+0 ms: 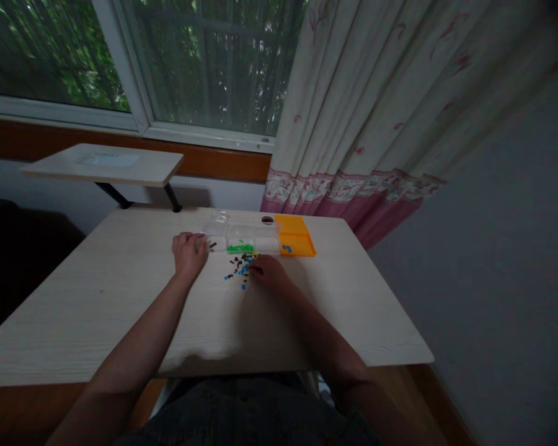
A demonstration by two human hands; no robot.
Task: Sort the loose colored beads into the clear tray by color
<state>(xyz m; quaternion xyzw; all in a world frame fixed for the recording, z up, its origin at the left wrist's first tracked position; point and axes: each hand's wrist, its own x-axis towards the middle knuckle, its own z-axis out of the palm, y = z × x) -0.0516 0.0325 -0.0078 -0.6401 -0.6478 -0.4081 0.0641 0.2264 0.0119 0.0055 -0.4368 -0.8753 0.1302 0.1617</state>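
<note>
A loose pile of small building bricks, mostly dark brown and blue with a few yellow, lies on the table. My right hand is at the pile's right side, fingertips pinched together among the bricks; what they hold is too small to name. My left hand is closed, fingers curled at the left end of a row of clear plastic boxes; its grip is partly hidden. Brown bricks lie in the left box, green bricks in the middle one. An orange box on the right holds a few blue bricks.
The pale wooden table has a round cable hole near its back edge. A small raised shelf on black legs stands at the back left. Behind are a window and a flowered curtain; a wall rises on the right.
</note>
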